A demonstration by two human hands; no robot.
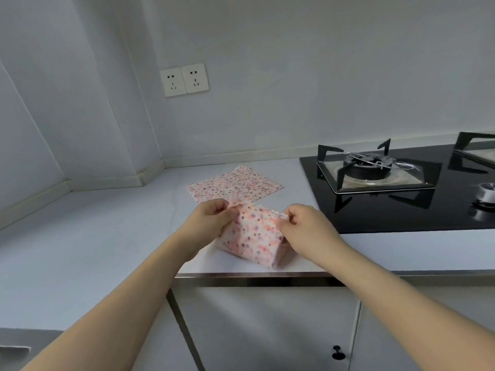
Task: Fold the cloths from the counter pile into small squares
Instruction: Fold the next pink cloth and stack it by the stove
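Cloth (251, 234): part-folded, at the counter (80, 250) front edge; left hand (211, 218) and right hand (305, 226) each pinch a top corner, lifting that edge. Second cloth (234, 184): flat, unfolded, just behind. Judged: no finished square in view; both remain to do.

Two floral cloths: one (251, 236) held up, one (234, 184) flat on the counter (93, 236). Two hands, left (211, 218) and right (305, 226). Two wall sockets (184, 79). Two burners, one (372, 167) whole, one (476, 148) cut off. One cabinet knob (338, 352).
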